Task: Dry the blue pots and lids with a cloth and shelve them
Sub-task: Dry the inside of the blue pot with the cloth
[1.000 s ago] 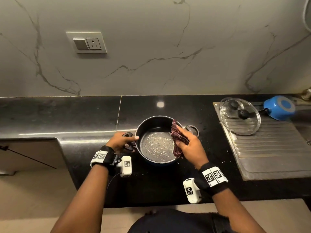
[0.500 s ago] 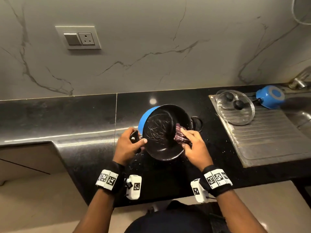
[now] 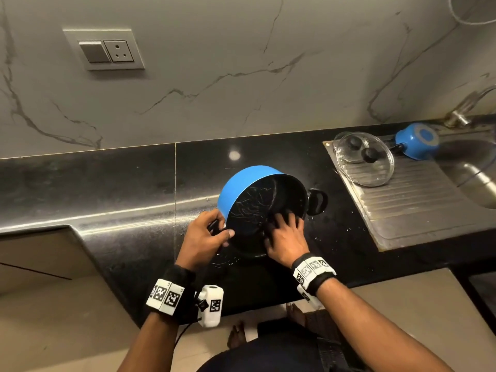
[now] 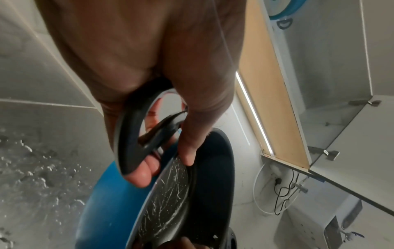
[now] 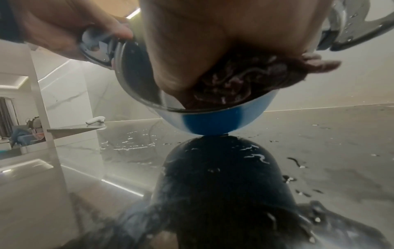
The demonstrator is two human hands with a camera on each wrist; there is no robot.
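1. Drying the inside of the big blue pot [image 3: 249, 183] looks like the step in hand; it is tipped on its lower edge on the wet black counter [image 3: 134, 189], mouth turned toward the person.
2. Its near handle is gripped by the left hand [image 3: 204, 237], thumb hooked over the rim.
3. A dark cloth [image 5: 241, 84] is pressed into the pot by the right hand [image 3: 284, 237], fingers spread over the bunched cloth.
4. Next move, probably: the pot gets turned so the remaining wall is wiped, then the outside.
5. Glass lids [image 3: 365, 157] and a small blue pot [image 3: 416, 140] are waiting on the drainboard [image 3: 418, 210], not yet dried by the look of it.
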